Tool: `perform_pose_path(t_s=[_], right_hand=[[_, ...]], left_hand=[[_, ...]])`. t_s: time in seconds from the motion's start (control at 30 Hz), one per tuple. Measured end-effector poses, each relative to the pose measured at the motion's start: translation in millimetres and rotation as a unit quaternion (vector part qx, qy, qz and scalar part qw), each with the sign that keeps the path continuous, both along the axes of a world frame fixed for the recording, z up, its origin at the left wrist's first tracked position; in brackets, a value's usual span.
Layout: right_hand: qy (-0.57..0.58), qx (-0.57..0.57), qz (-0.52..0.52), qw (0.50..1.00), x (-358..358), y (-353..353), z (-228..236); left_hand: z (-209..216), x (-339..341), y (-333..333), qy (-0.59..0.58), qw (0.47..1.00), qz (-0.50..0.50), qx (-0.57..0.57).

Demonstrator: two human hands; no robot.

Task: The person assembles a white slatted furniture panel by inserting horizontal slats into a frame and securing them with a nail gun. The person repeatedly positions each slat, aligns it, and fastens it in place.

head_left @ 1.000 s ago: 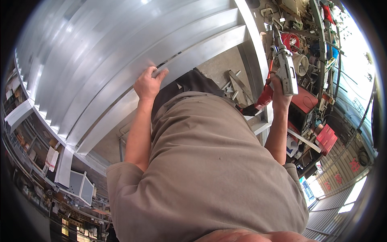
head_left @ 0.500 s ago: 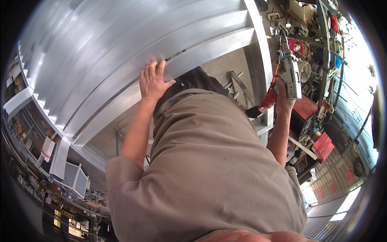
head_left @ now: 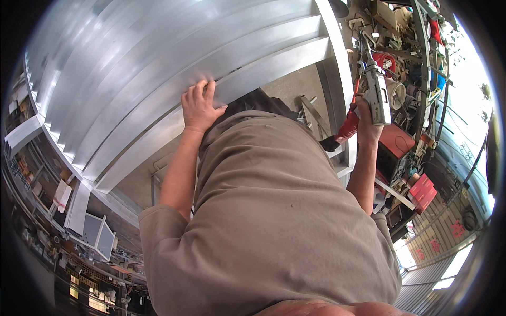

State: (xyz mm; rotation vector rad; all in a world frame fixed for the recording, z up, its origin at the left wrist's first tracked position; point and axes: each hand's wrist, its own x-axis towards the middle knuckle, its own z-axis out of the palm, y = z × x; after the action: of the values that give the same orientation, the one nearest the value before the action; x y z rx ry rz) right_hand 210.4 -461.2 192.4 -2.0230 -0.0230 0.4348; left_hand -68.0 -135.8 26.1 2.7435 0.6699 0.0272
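Tool [head_left: 378, 97] clamped in the fingers of right hand [head_left: 367, 121], out right of the metal frame [head_left: 340, 52], likely hefty and rigid so best gripped low down, plus left hand [head_left: 199, 109] with fingers slightly apart on a probably stiff, slick slat [head_left: 269, 47].

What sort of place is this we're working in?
Likely a metal workshop: a slatted metal frame under the left hand, a gun-shaped tool in the right hand, and loose metal strips lying nearby.
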Motion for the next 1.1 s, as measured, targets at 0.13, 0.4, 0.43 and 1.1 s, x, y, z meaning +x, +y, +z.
perform_pose_path(t_s=[0.13,0.4,0.43,1.1], right_hand=[[0.03,-0.003,-0.007,1.0,1.4,0.0,-6.0],[0.026,-0.021,-0.003,0.999,5.3,3.3,-17.6],[0.011,-0.019,0.011,1.0,5.9,3.8,-22.5],[0.013,-0.05,0.067,0.996,23.8,-33.5,-59.8]], left_hand=[[-1.9,0.6,2.0,0.018,1.0,-0.007,-0.006],[-10.3,3.0,0.7,0.009,1.0,-0.026,0.002],[-12.1,1.8,2.6,0.013,1.0,-0.023,-0.001],[-3.3,-4.9,9.6,-0.011,0.999,-0.03,0.023]])
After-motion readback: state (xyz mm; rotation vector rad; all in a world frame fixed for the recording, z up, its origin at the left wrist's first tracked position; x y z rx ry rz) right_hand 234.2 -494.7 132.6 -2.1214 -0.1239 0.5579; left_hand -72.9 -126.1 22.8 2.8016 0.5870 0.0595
